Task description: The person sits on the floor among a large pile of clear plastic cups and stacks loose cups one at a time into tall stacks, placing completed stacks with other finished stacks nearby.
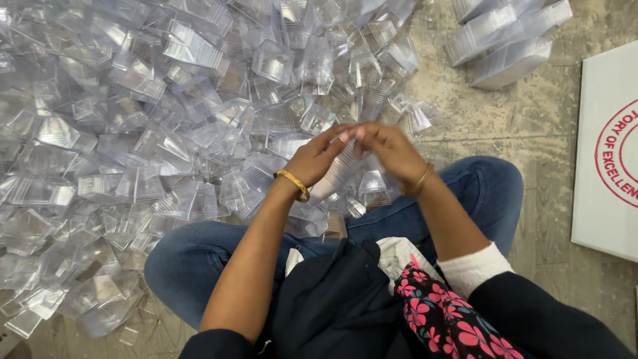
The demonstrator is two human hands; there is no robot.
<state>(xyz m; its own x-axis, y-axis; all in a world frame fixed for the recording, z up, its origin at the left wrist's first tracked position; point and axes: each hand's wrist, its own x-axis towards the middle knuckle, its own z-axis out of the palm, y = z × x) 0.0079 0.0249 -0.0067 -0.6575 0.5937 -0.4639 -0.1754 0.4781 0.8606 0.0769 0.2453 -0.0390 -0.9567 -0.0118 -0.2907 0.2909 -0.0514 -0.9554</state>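
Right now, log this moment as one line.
left hand: holds stack of clear cups | right hand: on stack top | loose cup pile: floor

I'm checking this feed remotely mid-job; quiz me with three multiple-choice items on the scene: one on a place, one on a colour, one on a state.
1. Where do the nested stacks of clear containers lie?
A. upper right, on the floor
B. on the person's lap
C. inside the white box

2. What colour is the bangle on the left wrist?
A. silver
B. gold
C. red

3. How are the left hand and right hand placed?
A. both flat on the floor
B. far apart
C. together, fingers around a stack of clear cups

Answers: 1 A, they rest on bare floor beyond the loose pile. 2 B, it shines yellow. 3 C, fingertips meet over the stack.
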